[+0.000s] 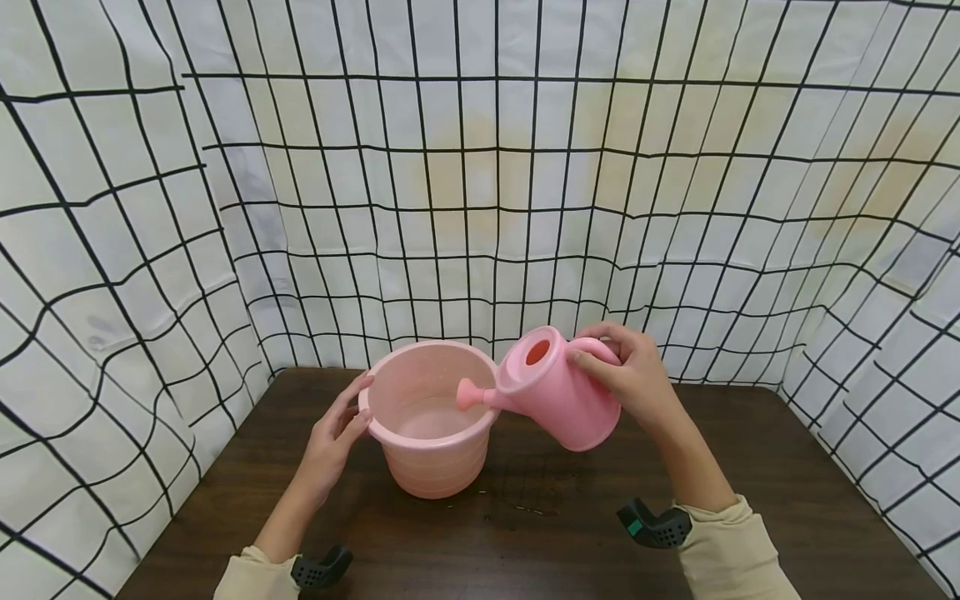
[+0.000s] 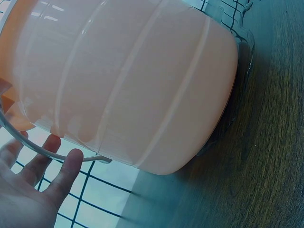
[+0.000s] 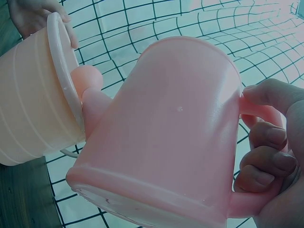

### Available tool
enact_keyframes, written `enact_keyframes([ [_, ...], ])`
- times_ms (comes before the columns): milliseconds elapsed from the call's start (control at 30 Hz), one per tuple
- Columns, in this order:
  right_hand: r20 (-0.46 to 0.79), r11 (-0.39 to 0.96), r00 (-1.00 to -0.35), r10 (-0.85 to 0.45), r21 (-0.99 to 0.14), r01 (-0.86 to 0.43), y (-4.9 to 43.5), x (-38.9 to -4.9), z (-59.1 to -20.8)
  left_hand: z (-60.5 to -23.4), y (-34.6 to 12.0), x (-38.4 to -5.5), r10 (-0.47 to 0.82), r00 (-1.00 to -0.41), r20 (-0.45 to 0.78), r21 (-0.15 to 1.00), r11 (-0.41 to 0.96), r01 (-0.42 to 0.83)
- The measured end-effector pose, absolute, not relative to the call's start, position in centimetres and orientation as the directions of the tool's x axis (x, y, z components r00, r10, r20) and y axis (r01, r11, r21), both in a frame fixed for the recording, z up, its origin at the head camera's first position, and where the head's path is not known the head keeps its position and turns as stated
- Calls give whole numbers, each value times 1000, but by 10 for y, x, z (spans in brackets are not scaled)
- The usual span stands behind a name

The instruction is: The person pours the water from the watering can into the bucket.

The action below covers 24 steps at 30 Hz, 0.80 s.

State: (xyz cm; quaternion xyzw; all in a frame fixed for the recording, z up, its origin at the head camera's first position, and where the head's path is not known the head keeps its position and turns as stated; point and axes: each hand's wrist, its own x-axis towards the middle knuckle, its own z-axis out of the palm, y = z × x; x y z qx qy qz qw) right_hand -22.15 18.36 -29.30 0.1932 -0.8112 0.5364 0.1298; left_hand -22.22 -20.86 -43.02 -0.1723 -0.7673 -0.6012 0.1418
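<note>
A pale pink plastic bucket (image 1: 435, 467) stands upright on the table. My left hand (image 1: 333, 437) holds its rim at the left side; in the left wrist view several fingers (image 2: 66, 173) lie against the outside, by the thin bail handle (image 2: 35, 148). My right hand (image 1: 626, 375) grips the handle (image 3: 254, 204) of a pink watering can (image 1: 558, 400), lifted off the table and tilted left. Its spout's rose (image 1: 471, 394) reaches over the bucket's right rim. In the head view I cannot make out water leaving the spout.
The dark wooden table (image 1: 570, 550) has small wet spots (image 1: 536, 509) in front of the bucket. A white cloth wall with a black grid (image 1: 480, 183) encloses the back and sides. Dark wrist devices (image 1: 656, 527) sit at both sleeves.
</note>
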Motion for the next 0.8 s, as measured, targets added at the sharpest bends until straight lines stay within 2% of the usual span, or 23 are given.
enact_keyframes([
  [800,408,357,-897,-168,-823,-441,183,-223,-294,-430,-209,-223,97,-899,426,873,216,437],
])
